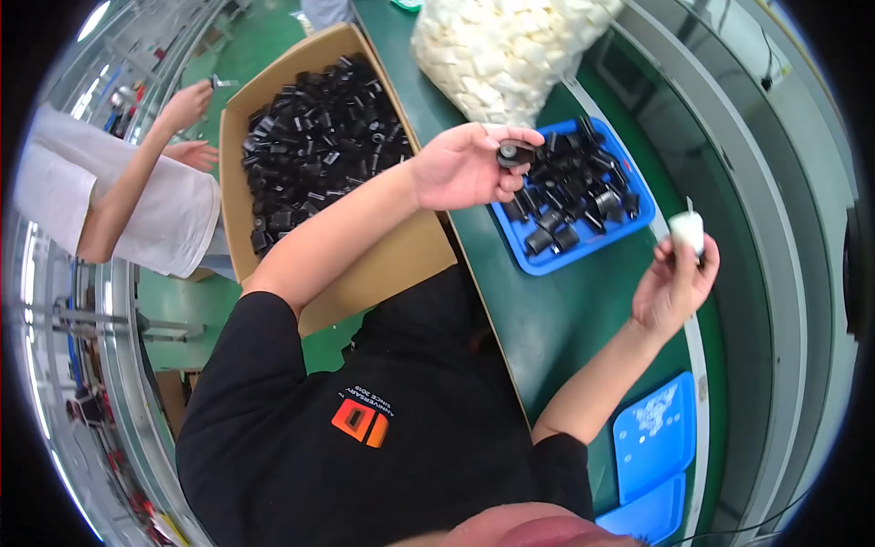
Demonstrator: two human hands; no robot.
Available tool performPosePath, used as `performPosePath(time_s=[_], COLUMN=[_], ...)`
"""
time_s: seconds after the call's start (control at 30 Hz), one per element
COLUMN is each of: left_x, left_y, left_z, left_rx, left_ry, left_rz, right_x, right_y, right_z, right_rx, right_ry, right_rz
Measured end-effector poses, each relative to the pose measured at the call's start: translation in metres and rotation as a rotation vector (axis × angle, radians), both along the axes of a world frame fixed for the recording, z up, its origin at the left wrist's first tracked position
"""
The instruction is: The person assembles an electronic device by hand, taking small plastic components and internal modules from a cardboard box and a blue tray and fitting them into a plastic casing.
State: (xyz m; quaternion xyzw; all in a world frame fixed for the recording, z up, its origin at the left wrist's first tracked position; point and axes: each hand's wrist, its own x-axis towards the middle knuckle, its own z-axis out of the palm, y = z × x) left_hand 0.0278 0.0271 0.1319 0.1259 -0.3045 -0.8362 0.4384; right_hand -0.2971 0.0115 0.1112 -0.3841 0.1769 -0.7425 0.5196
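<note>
My left hand [458, 170] is closed on a small black cylindrical plastic part [517, 156] with a lighter round end, held over the left edge of a blue tray [539, 265]. Several similar black parts [574, 182] lie heaped in that tray. To the right of the tray, my right hand [673, 287] pinches a white plastic cap [686, 233] between thumb and fingers. A thin, pale tip sticks up from the cap, and the fingers hide its lower end. The two held pieces are well apart.
On my left, an open cardboard box [392, 264] holds many black parts. A clear bag of white pieces [510, 55] stands beyond the tray on the green table [538, 319]. Lower right are a blue tray [652, 460] of small pale bits and another blue tray [652, 515]. A co-worker [137, 201] stands left.
</note>
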Motion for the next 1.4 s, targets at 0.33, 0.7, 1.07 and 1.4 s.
performPosePath(time_s=[0.33, 0.7, 1.07, 1.4], left_x=[-0.040, -0.076, -0.086, -0.081], left_y=[0.008, 0.025, 0.024, 0.021], left_z=[0.011, 0.004, 0.002, -0.001], left_rx=[-0.234, -0.385, -0.328, -0.345], left_ry=[-0.381, -0.703, -0.734, -0.653], left_rz=[0.053, 0.561, 0.543, 0.339], right_x=[0.018, 0.032, 0.037, 0.045], right_y=[0.032, 0.030, 0.032, 0.021], right_z=[0.027, 0.025, 0.018, 0.014], right_rx=[-0.091, -0.040, 0.097, 0.114], right_ry=[0.587, 0.624, 0.682, 0.600], right_rz=[-0.082, 0.136, 0.104, 0.114])
